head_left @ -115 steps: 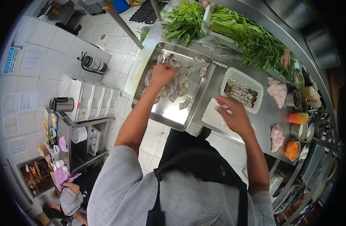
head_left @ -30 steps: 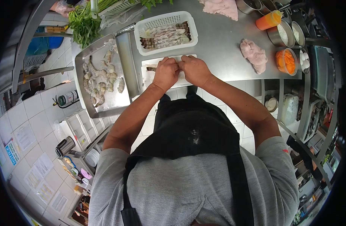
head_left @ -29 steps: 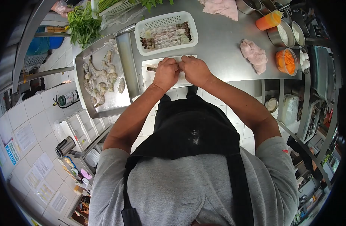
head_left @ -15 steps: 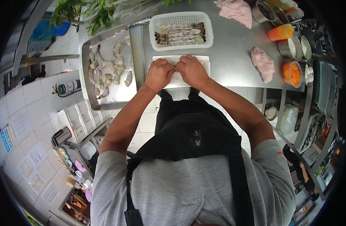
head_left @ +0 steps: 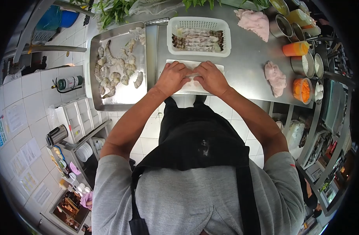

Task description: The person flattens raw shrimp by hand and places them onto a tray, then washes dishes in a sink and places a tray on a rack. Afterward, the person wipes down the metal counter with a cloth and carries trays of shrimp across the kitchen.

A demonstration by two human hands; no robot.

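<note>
On the white board (head_left: 216, 70) at the counter's front edge, my left hand (head_left: 173, 78) and my right hand (head_left: 211, 78) face each other. Their curled fingers meet at a small pale piece, seemingly a shrimp (head_left: 192, 75), held at its two ends. Just beyond the board, a white perforated basket (head_left: 199, 21) holds several shrimp (head_left: 197, 39) laid out straight in a row. To the left, a metal tray (head_left: 126, 96) contains several loose, curled shrimp (head_left: 116, 64).
Pink cloths (head_left: 275, 78) (head_left: 253, 22) lie on the right of the steel counter (head_left: 246, 58). Beyond them stand an orange squeeze bottle (head_left: 296, 48), metal bowls (head_left: 302, 65) and a tub of orange slices (head_left: 302, 90). Leafy greens (head_left: 113, 11) are at the back left.
The view has shifted, so the counter items appear lower and mostly farther right. My fingers have spread slightly apart along the pale piece, which shows more between them.
</note>
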